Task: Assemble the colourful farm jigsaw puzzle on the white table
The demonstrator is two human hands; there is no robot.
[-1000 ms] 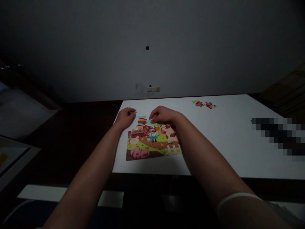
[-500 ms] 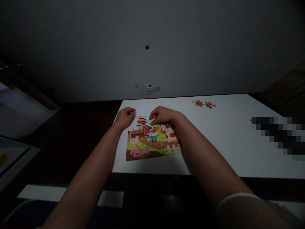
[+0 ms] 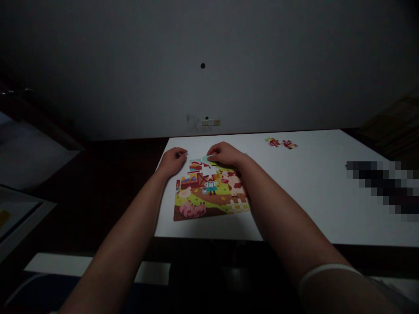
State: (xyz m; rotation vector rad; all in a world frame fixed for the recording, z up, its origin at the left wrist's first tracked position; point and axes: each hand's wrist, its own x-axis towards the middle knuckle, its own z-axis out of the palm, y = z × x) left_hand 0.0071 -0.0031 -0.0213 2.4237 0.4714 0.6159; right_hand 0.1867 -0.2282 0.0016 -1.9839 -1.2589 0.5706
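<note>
A farm-picture jigsaw puzzle (image 3: 212, 198), partly put together, lies on the white table in front of me. It shows a pink pig, a hen, a cow and a farmer, with a gap of bare table in its upper part. My right hand (image 3: 225, 154) is over its far edge, thumb and fingers pinching a pale blue and red puzzle piece (image 3: 205, 159); the fingers hide part of it. Beside the puzzle's upper left, my left hand (image 3: 172, 160) rests on the table, thumb and curled forefinger apart, holding nothing.
Several loose puzzle pieces (image 3: 280, 143) lie towards the back right of the white table (image 3: 314, 196). A blurred-out dark shape (image 3: 379, 183) covers the table's right side. Behind the table stands a grey wall (image 3: 209, 87) with sockets (image 3: 211, 122).
My right hand has moved away from me with the puzzle piece, from over the gap to the puzzle's far edge, uncovering the gap. My left hand has stayed in place.
</note>
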